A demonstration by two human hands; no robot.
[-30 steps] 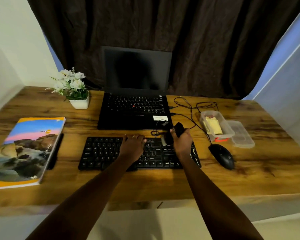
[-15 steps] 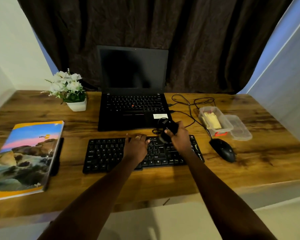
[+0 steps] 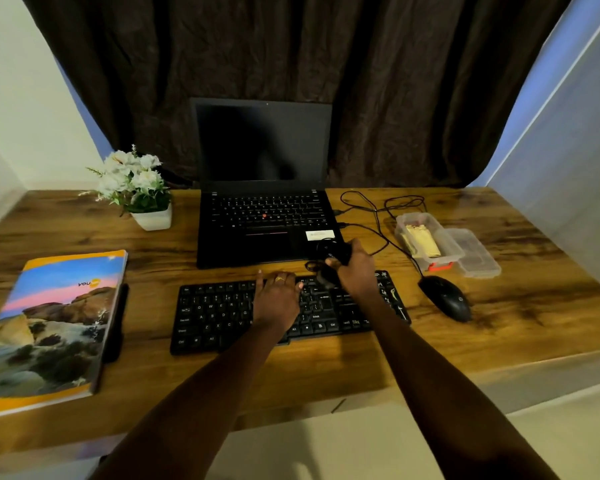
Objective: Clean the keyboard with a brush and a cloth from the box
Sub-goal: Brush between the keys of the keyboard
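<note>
A black keyboard [image 3: 222, 317] lies on the wooden desk [image 3: 326, 368] in front of the laptop. My left hand [image 3: 278, 299] rests flat on the middle of the keyboard with straight fingers. My right hand [image 3: 355, 271] grips a black brush [image 3: 331, 259] over the keyboard's upper right part; its bristle end is hard to make out in the dark. A clear plastic box [image 3: 426, 242] at the right holds a yellow cloth [image 3: 423, 240], and its lid [image 3: 475, 252] lies beside it.
A black laptop [image 3: 264, 216] stands open behind the keyboard. A black mouse [image 3: 445, 297] and its cables [image 3: 378, 209] lie right of the keyboard. A flower pot [image 3: 142, 195] stands at the back left. A book [image 3: 49, 323] and a pen [image 3: 116, 323] lie at the left.
My right hand has moved the brush a little along the keyboard's top right edge. My left hand stays on the keys. The camera view has shifted slightly.
</note>
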